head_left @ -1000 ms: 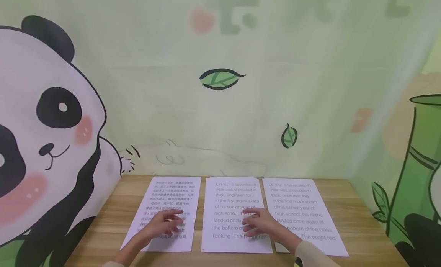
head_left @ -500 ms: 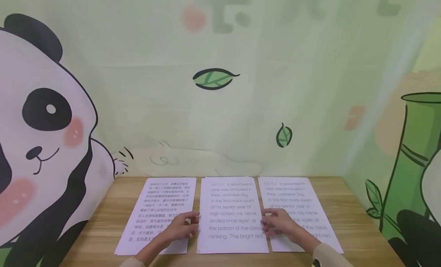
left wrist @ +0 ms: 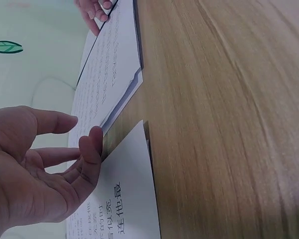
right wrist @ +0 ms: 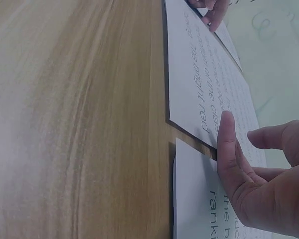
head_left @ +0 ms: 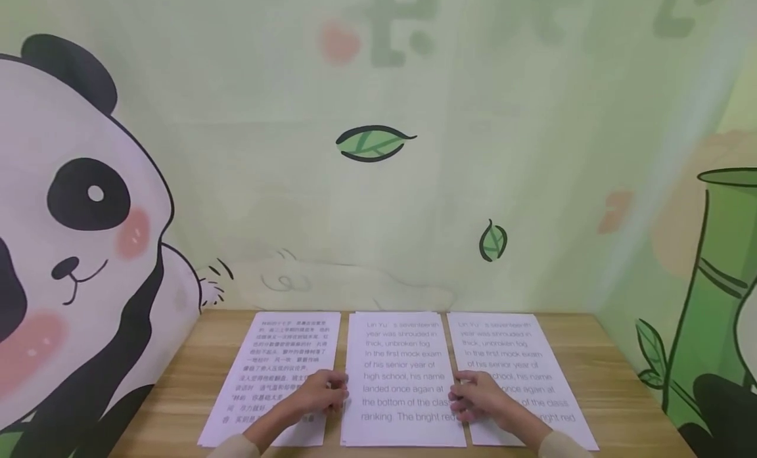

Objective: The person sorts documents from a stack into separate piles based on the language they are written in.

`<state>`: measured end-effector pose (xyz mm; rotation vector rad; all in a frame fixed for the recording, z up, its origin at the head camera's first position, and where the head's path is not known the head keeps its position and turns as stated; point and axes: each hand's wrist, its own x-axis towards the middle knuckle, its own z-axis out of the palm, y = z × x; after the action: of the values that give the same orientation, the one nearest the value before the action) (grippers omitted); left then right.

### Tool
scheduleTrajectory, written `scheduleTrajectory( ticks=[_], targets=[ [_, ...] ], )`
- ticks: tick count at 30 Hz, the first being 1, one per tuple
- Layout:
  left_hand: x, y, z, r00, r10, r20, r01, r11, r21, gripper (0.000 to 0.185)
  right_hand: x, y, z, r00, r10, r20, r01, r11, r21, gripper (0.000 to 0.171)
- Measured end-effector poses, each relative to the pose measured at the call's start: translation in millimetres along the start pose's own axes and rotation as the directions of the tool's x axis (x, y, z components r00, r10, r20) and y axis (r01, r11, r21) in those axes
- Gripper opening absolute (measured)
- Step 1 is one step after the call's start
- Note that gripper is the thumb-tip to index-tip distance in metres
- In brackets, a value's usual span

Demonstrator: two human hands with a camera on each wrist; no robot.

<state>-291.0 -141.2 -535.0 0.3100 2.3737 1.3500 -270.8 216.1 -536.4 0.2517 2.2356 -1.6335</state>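
Three white printed paper sheets lie side by side, flat on the pale wooden worktop (head_left: 597,405): a left sheet with Chinese characters (head_left: 278,366), a middle sheet with large English text (head_left: 402,379), and a right sheet with the same English text (head_left: 514,372). In the left wrist view the middle sheet looks like a small stack, with several page edges showing at its corner. Two bare hands are in view. The left hand (head_left: 316,395) rests across the narrow gap between the left and middle sheets, its fingers (left wrist: 92,149) loosely spread and fairly straight, the tips against the middle sheet's left edge, gripping nothing. The right hand (head_left: 481,397) mirrors it at the gap between the middle and right sheets, fingers (right wrist: 226,144) relaxed and slightly apart, the thumb touching the paper edge, also holding nothing. Behind the worktop stands a green wall with a cartoon panda (head_left: 71,248) and two painted leaves.
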Motion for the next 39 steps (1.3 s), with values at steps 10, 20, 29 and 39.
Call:
scheduleTrajectory(
  ticks=[10, 20, 29, 39],
  targets=[
    [-1.6, 3.0, 3.2, 0.999, -0.032, -0.009, 0.032, 0.999, 0.02, 0.043, -0.2, -4.9, 3.6, 0.999, 0.031, 0.02, -0.032, 0.999, 0.03, 0.056],
    [-3.9, 6.2, 3.2, 0.999, -0.032, -0.013, 0.032, 0.999, -0.015, 0.052, -2.7, -6.4, 0.1, 0.997, -0.013, 0.079, 0.01, 1.0, 0.029, 0.056],
    [-5.6, 8.0, 5.9, 0.997, -0.07, -0.031, 0.07, 0.998, -0.001, 0.041, -3.3, -5.3, 0.2, 0.996, -0.019, 0.087, 0.016, 1.0, 0.025, 0.055],
    [-7.3, 9.8, 7.0, 0.992, -0.113, -0.05, 0.11, 0.991, -0.073, 0.052, -3.6, -4.4, 0.3, 0.998, -0.017, 0.066, 0.017, 1.0, 0.008, 0.053]
  ],
)
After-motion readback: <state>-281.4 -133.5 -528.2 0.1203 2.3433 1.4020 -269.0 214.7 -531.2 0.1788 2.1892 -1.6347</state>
